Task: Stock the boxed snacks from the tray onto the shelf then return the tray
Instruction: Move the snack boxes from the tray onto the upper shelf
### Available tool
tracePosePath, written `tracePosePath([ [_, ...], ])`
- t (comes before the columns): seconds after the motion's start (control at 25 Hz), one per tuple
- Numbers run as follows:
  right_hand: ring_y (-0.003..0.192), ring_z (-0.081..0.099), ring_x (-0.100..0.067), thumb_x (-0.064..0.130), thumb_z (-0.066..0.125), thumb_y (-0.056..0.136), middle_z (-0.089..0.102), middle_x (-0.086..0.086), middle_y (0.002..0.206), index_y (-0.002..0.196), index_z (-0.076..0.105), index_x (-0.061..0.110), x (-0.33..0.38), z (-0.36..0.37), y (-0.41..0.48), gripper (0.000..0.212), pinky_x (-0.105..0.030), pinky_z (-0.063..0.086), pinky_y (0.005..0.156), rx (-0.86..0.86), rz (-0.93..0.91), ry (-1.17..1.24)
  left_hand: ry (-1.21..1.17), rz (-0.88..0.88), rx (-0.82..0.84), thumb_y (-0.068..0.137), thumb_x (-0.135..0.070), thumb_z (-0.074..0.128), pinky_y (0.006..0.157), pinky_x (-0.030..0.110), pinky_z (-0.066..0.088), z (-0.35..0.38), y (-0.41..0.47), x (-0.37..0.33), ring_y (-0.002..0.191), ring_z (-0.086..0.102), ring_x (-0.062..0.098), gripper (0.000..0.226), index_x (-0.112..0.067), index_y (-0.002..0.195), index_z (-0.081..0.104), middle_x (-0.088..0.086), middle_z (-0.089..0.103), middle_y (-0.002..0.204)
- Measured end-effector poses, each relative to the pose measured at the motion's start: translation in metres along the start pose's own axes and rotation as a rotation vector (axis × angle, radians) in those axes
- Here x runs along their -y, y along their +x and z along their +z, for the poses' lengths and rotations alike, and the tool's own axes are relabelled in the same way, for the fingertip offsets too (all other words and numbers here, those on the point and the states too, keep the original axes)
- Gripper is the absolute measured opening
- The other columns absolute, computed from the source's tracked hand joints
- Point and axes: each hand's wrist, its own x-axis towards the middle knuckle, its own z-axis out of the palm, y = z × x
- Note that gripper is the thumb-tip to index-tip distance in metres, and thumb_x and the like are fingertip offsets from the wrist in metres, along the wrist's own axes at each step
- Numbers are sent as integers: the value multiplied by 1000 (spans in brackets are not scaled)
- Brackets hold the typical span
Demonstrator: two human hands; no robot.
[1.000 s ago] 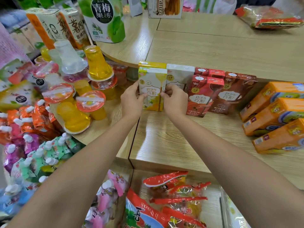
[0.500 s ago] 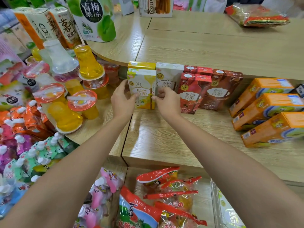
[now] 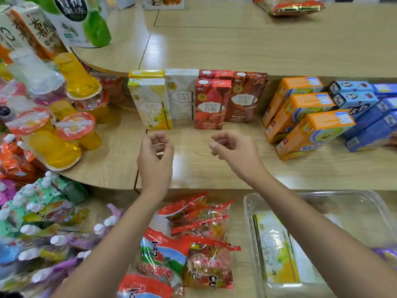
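A yellow-and-white snack box (image 3: 150, 103) stands upright at the left end of a row on the wooden middle shelf (image 3: 214, 164), beside a white box (image 3: 181, 95), a red box (image 3: 211, 104) and a brown box (image 3: 247, 97). My left hand (image 3: 155, 155) and my right hand (image 3: 233, 150) hover just in front of the row, fingers loosely curled, holding nothing. A clear plastic tray (image 3: 354, 203) lies on the shelf below at lower right, with a yellow snack box (image 3: 277, 248) lying flat inside, partly hidden by my right forearm.
Orange boxes (image 3: 300, 112) and blue boxes (image 3: 365, 112) lie tilted at the right of the middle shelf. Jelly cups (image 3: 64, 117) crowd its left part. Bagged jellies (image 3: 189, 244) fill the lower shelf beside the tray. The upper shelf (image 3: 257, 39) overhangs the row.
Both hands let go of the yellow-and-white box and drew back toward me. The box stays upright in the row. The view tilted down, revealing the tray.
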Motion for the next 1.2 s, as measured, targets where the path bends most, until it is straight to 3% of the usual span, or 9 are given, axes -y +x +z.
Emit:
tracePosePath([
  [0.16,65,64,-10,6,65,84,67,-8,76,90,64,22,-27,-81,-64,17,-18,50,60,-101,25,-37,-39,-59,310,87,-5,59,67,19,46,40,-93,-5,73,54,7,20,-24,95,58,-5,60,85],
  [0.32,69,64,-15,5,66,83,67,-6,76,84,64,29,-74,-139,-117,25,-24,52,66,-185,123,-100,93,-95,572,87,-6,58,69,15,45,89,-155,12,72,54,3,17,-20,94,63,-4,62,85],
  [0.44,75,63,-21,7,66,84,66,-2,78,88,64,24,-122,-162,-146,18,-28,50,70,-244,239,-221,375,-166,782,87,-9,53,84,29,50,125,-194,36,92,61,16,29,-16,114,59,3,63,101],
  [0.52,81,63,-25,9,65,83,69,-8,87,98,65,16,-155,-170,-167,16,-29,48,71,-285,355,-315,550,-281,857,87,-12,53,99,32,42,145,-223,49,119,52,24,47,-14,133,44,7,52,130],
  [0.64,102,59,-33,14,64,84,63,-20,113,116,59,1,-193,-170,-192,35,-35,43,84,-284,525,-532,668,-446,810,82,-11,56,108,33,33,161,-252,68,137,31,28,72,-11,145,22,10,25,150],
  [0.76,114,49,-42,23,58,87,55,-27,121,125,48,-2,-215,-163,-203,47,-43,35,96,-197,642,-657,713,-515,755,76,-15,60,108,40,35,170,-263,89,135,30,31,76,-9,143,23,14,28,147],
  [1.0,123,41,-40,46,68,75,46,-18,133,132,33,9,-220,-159,-197,77,-46,39,95,-216,807,-612,839,-315,696,83,-13,55,113,36,26,178,-273,92,141,20,28,68,-15,145,25,12,17,154],
  [1.12,117,46,-37,45,70,73,49,-18,130,131,28,11,-223,-152,-198,79,-43,45,87,-175,787,-771,718,-132,722,87,-11,50,108,32,32,186,-277,87,135,33,21,51,-18,137,41,2,33,146],
  [1.2,115,48,-36,41,68,75,50,-19,127,132,26,10,-221,-151,-196,78,-39,45,82,-147,783,-823,512,-212,775,90,-13,48,100,28,39,200,-279,79,124,46,18,43,-16,133,46,2,44,136],
])
